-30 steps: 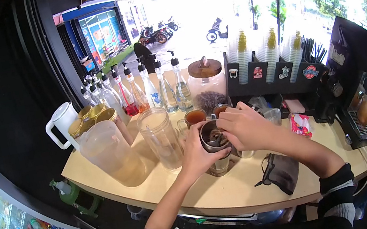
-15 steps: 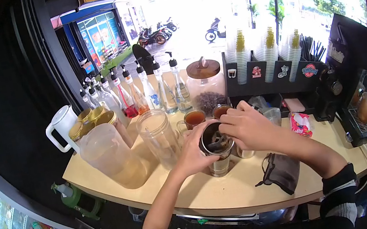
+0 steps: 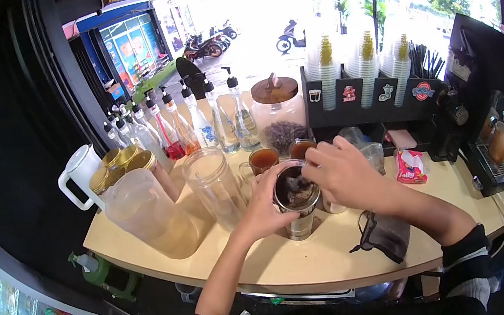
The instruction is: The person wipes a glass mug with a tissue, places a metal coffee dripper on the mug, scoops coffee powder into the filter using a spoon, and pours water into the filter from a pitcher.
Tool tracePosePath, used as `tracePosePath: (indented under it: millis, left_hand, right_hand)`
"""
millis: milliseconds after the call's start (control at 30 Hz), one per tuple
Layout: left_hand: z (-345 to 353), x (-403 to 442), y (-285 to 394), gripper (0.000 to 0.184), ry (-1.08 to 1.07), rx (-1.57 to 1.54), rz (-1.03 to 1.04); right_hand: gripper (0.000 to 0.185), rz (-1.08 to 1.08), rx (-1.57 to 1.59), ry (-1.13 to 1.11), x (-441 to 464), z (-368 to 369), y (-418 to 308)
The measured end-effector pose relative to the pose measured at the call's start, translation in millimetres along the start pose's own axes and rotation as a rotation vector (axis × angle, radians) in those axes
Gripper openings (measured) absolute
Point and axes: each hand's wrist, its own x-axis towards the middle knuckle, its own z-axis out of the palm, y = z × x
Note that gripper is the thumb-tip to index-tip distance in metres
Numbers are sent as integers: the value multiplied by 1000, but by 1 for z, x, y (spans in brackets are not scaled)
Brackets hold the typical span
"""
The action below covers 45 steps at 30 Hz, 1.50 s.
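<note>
My left hand (image 3: pixel 266 202) is wrapped around the upper part of a shiny cylindrical cup (image 3: pixel 301 227) on the counter. Dark, wet-looking contents (image 3: pixel 300 194) show inside it, with a pale glint near the middle. Over the cup's right rim, my right hand (image 3: pixel 338 173) is closed in a pinch; whatever its fingers hold is hidden. Just behind stand two glass mugs of brown drink, one on the left (image 3: pixel 264 159) and one on the right (image 3: pixel 301 148). A dark cloth pouch (image 3: pixel 384 239) lies near my right forearm.
Left of my hands stand an open clear jar (image 3: pixel 213 188), a tall translucent pitcher (image 3: pixel 150 209) and a white jug (image 3: pixel 83 173). Several pump bottles (image 3: pixel 202 122) line the back beside a wooden-lidded jar (image 3: pixel 279 112). A black cup holder (image 3: pixel 359 95) and an espresso machine (image 3: pixel 496 165) stand right.
The dark spoon-like shape inside the cup has shifted, and more of the dark contents now shows. My right hand has moved slightly at the rim; the left keeps its grip. The view tilts slightly.
</note>
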Motion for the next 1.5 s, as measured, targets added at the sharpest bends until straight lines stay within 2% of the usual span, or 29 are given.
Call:
tracePosePath:
  millis: [67,200,300,367,467,533,633,800,867,933,1033,1100,1167,1233,1333,1500]
  left_hand:
    - [1,0,0,85,12,19,1]
    - [1,3,-4,85,11,15,34]
    - [3,1,-2,84,49,48,37]
    - [5,0,0,83,71,52,19]
    - [11,0,3,79,169,130,76]
    - [16,0,2,76,270,149,52]
    - [18,1,4,75,354,189,44]
    - [19,2,7,76,373,196,50]
    - [16,5,4,76,365,198,42]
    - [14,7,5,76,356,201,63]
    - [15,8,8,76,370,275,93]
    - [14,9,5,83,350,271,69]
    - [14,9,6,83,361,261,67]
    - [15,9,8,83,364,245,66]
    - [14,12,9,76,402,275,95]
    - [19,10,8,77,452,226,31]
  right_hand:
    - [15,40,33,40,0,3,-3]
    - [16,14,41,-59,-6,4,-13]
    - [23,117,67,-25,-9,6,-12]
    - [24,125,15,-145,-13,8,-18]
    - [25,99,-36,-54,-10,3,-12]
    - [24,112,-19,-69,-10,1,-14]
    - [20,19,2,-130,-14,0,-23]
    - [20,78,-50,-54,-11,-1,-11]
    - [20,2,76,-63,-13,-1,-12]
    - [15,-26,23,-82,-10,-7,-10]
    - [15,-8,-56,13,-6,-8,0]
    - [14,-45,-62,-19,-6,-10,-4]
    - [13,-77,-65,-52,-3,-11,-4]
    - [10,-28,-102,33,0,-12,1]
    - [10,-86,-68,-26,-1,-7,-8]
    - [16,22,-6,21,2,-4,-4]
